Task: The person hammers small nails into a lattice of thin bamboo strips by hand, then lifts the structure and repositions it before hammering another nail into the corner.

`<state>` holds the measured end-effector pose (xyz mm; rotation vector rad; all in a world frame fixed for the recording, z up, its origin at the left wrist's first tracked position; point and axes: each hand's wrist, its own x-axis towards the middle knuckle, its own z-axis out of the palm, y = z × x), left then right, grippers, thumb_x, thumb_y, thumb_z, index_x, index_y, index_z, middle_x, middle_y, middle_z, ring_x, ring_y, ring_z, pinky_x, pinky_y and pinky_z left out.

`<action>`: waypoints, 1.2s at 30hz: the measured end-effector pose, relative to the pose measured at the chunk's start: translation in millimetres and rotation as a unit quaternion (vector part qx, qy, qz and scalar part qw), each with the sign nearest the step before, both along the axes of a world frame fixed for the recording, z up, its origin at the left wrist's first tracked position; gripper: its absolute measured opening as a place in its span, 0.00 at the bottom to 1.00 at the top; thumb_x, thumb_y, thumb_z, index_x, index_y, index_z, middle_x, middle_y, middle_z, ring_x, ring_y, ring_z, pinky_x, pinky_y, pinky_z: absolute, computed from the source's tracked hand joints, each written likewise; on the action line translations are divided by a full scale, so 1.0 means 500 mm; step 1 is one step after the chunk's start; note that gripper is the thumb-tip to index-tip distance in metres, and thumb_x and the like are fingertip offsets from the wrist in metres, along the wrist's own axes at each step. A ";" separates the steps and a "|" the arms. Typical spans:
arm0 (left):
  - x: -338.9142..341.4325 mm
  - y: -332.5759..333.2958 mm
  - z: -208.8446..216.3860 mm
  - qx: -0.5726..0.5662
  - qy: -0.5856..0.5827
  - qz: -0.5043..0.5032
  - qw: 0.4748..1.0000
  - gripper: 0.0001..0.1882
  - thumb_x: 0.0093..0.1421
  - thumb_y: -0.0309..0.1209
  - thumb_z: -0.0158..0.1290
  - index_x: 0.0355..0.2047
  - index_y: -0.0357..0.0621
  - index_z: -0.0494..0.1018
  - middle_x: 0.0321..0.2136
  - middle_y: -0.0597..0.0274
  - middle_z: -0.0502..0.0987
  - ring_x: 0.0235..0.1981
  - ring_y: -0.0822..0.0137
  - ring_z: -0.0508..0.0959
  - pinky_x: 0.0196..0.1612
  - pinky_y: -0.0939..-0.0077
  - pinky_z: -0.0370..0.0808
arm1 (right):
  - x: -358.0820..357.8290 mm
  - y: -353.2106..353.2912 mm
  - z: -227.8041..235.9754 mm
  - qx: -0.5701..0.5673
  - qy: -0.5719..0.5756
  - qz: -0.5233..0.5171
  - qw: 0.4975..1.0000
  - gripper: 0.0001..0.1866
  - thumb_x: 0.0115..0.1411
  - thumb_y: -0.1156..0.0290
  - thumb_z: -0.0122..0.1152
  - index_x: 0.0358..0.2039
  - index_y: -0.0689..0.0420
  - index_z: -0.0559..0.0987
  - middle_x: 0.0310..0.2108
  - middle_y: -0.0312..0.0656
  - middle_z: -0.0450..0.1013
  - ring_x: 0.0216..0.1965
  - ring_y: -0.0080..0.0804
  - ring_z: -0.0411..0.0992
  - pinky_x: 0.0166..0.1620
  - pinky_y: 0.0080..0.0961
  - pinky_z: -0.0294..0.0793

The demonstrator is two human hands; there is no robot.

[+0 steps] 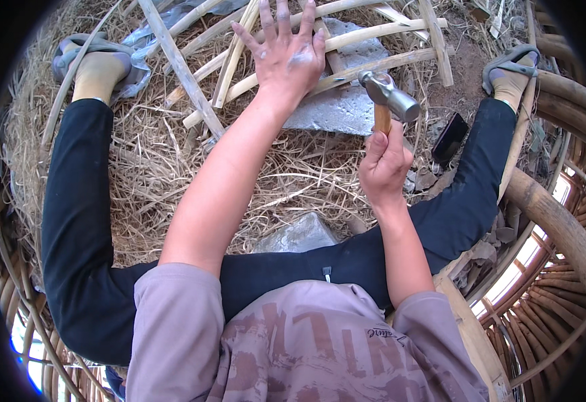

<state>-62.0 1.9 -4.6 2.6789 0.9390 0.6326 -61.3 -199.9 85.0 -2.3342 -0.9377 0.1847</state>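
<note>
My left hand (286, 57) reaches far forward with its fingers spread, lying over a frame of crossed wooden strips (380, 65). Under part of that frame is a flat grey stone slab (336, 110). In my right hand (387, 164) is a ball-peen hammer (400, 104), gripped by its wooden handle. The metal head is raised near the slab and the right end of the strips. Whether my left palm presses on the strips or only rests there, I cannot tell.
Straw and shavings (152, 181) cover the ground between my outstretched legs. A dark phone (449, 137) lies by my right shin. Closer to me is a grey block (296, 234). Curved bamboo pieces (561, 221) stand along the right side. Clear plastic (142, 63) lies near my left foot.
</note>
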 end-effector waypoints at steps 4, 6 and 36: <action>-0.005 0.003 -0.007 -0.018 0.000 0.005 1.000 0.30 0.69 0.46 0.46 0.70 0.54 0.63 0.72 0.46 0.52 0.71 0.41 0.52 0.68 0.23 0.37 | 0.008 0.010 -0.027 -0.116 0.036 0.007 0.993 0.07 0.74 0.69 0.48 0.41 0.59 0.70 0.15 0.48 0.72 0.18 0.47 0.78 0.17 0.40 0.72; -0.009 0.000 -0.005 0.018 -0.017 -0.001 1.000 0.30 0.69 0.46 0.47 0.68 0.52 0.65 0.71 0.45 0.53 0.71 0.41 0.52 0.69 0.24 0.37 | 0.005 0.005 -0.011 -0.092 0.038 -0.007 0.995 0.08 0.74 0.68 0.49 0.39 0.59 0.70 0.15 0.48 0.73 0.17 0.46 0.78 0.16 0.40 0.72; -0.001 0.001 -0.010 -0.004 -0.011 0.005 1.000 0.30 0.69 0.46 0.45 0.69 0.54 0.62 0.71 0.46 0.53 0.69 0.42 0.56 0.69 0.24 0.36 | 0.002 0.003 -0.019 -0.070 0.029 -0.011 0.997 0.06 0.72 0.69 0.53 0.41 0.59 0.71 0.18 0.53 0.74 0.22 0.55 0.78 0.22 0.45 0.71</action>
